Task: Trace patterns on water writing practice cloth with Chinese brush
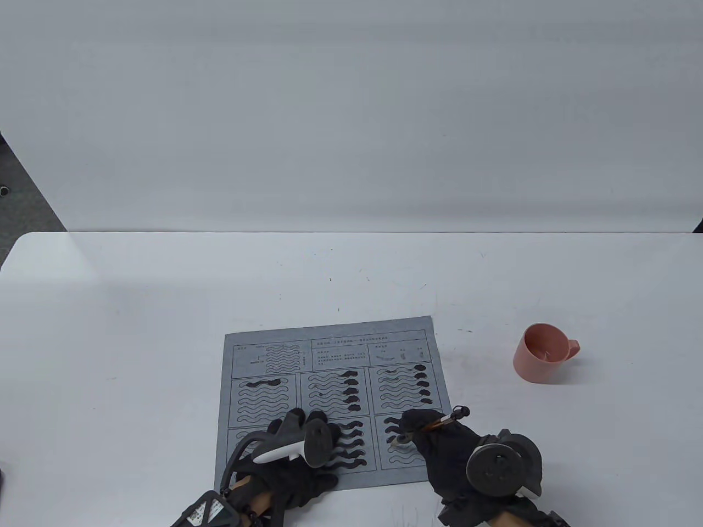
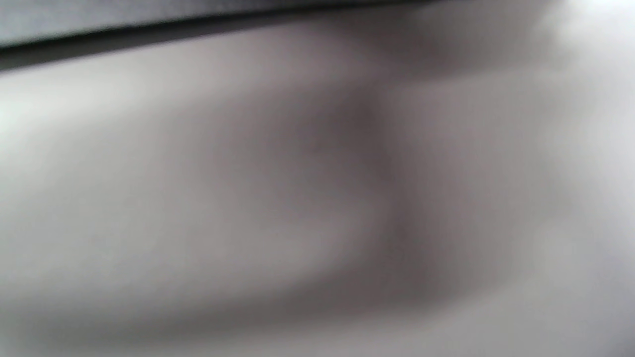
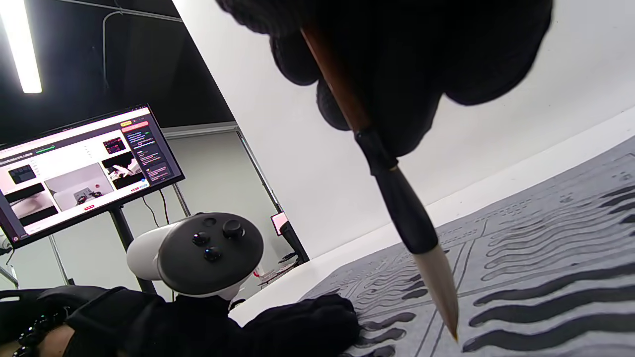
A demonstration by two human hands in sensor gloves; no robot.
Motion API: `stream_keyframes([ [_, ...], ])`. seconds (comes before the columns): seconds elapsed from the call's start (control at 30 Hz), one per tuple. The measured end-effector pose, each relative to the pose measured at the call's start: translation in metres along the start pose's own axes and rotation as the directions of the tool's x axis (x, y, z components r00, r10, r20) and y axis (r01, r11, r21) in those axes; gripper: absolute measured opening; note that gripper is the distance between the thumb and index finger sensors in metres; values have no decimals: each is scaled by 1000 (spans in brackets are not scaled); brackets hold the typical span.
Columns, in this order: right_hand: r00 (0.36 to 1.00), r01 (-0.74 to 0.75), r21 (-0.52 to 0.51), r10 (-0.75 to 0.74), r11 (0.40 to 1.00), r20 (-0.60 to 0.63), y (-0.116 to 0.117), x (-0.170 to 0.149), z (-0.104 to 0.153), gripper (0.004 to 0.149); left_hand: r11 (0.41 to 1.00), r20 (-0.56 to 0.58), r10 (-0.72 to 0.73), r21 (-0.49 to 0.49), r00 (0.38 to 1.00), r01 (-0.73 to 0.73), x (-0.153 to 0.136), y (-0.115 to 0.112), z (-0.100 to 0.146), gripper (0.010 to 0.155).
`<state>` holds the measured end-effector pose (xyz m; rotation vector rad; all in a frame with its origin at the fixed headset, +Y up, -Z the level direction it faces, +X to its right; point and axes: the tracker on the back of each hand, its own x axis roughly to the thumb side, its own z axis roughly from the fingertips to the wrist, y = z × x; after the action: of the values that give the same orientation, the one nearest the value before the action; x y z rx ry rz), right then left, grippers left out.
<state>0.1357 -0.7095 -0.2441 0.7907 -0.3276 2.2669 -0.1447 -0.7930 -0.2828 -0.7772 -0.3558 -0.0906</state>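
A grey practice cloth (image 1: pixel 329 351) printed with wavy lines lies near the table's front edge; several line ends are darkened by water. My right hand (image 1: pixel 434 439) grips a Chinese brush (image 3: pixel 397 198) over the lower right panel. Its pale tip (image 3: pixel 441 292) points down, just above or touching the cloth (image 3: pixel 545 258). The brush handle end (image 1: pixel 458 411) sticks out to the upper right. My left hand (image 1: pixel 296 439) rests flat on the cloth's lower middle, fingers spread, holding nothing; it also shows in the right wrist view as my left hand (image 3: pixel 297 327). The left wrist view is only a grey blur.
A pink mug (image 1: pixel 542 354) stands on the white table (image 1: pixel 137 329) to the right of the cloth. A monitor on a stand (image 3: pixel 79 163) is off to the left beyond the table. A white wall rises behind the table.
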Motion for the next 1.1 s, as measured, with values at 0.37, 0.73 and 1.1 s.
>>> stream_keyframes([
  [0.37,1000,19,39,-19,999,0,6,-1,-1,43,1000,0,1,-1,1000,-1,0,0,0,85],
  [0.73,1000,6,63,-6,998,6,8,0,-2,43,1000,0,1,-1,1000,-1,0,0,0,85],
  [1.1,999,-29,81,27,996,23,9,3,-2,43,1000,0,1,-1,1000,-1,0,0,0,85],
])
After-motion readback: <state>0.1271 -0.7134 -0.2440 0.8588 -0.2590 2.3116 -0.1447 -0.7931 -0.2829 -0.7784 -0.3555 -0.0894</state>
